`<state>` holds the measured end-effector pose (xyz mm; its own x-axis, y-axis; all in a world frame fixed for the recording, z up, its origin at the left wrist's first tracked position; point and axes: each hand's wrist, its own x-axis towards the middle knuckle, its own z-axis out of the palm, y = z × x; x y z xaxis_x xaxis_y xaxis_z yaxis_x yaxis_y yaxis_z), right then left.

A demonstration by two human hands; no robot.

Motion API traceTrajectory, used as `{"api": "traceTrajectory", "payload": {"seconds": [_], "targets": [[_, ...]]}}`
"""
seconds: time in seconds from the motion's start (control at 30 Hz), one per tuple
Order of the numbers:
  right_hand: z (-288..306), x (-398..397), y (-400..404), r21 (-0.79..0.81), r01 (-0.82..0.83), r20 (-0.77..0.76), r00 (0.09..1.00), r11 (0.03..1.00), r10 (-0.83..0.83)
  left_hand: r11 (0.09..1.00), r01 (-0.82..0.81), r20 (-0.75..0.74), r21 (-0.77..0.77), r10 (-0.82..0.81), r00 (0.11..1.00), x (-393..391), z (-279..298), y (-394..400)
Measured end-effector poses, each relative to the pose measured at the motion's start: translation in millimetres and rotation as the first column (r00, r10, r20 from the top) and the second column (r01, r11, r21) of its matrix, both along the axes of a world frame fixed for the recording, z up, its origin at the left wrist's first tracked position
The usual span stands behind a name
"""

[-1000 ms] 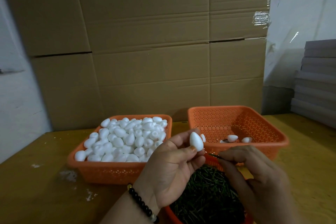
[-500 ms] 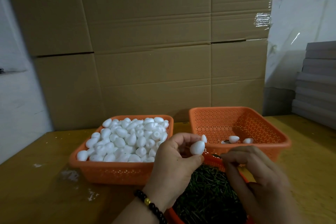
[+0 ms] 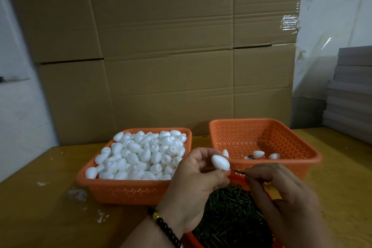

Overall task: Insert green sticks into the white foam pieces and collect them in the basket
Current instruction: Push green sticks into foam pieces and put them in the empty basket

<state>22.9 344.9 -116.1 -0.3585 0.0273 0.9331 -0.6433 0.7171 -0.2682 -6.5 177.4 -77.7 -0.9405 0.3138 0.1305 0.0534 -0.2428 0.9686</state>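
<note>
Head view, left hand: my left hand [image 3: 193, 183] pinches one white foam egg [image 3: 220, 162] between thumb and fingertips, lifted above the near container of green sticks [image 3: 229, 213]
Head view, right hand: my right hand [image 3: 281, 191] grips a single green stick [image 3: 238, 171] in curled fingers, its tip pointing left, just beside the egg's lower end
Foam egg handling: I judge it very light, soft and easily dented, so I hold it around its wide middle with gentle pressure
Stick handling: thin and seemingly stiff, best gripped close to the tip so it won't bend or slip
Supply: far left, an orange basket of foam eggs [image 3: 141, 189] heaped full
Collecting basket: far right, the orange basket [image 3: 281, 139] holds only a few finished pieces [image 3: 258, 154]
</note>
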Motion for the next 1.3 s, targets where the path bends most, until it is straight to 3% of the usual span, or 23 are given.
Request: {"api": "traceTrajectory", "payload": {"seconds": [0.13, 0.3, 1.3], "targets": [[1.2, -0.7, -0.6, -0.027, -0.014, 0.004, 1.000, 1.000, 0.015, 0.957, 0.121, 0.192, 0.263, -0.175, 0.966, -1.4, 4.8, -1.1], [-0.6, -2.8, -0.5, -0.035, -0.014, 0.004, 1.000, 0.999, 0.014, 0.905, 0.204, 0.268, 0.372, -0.316, 0.910, 0.4, 6.3, -1.2], [4.6, 1.9, -3.5, 0.030, 0.041, 0.047, 0.998, 0.999, -0.042, 0.901, 0.156, 0.365, 0.405, -0.316, 0.876, 4.8, 0.6, 7.4]]}}
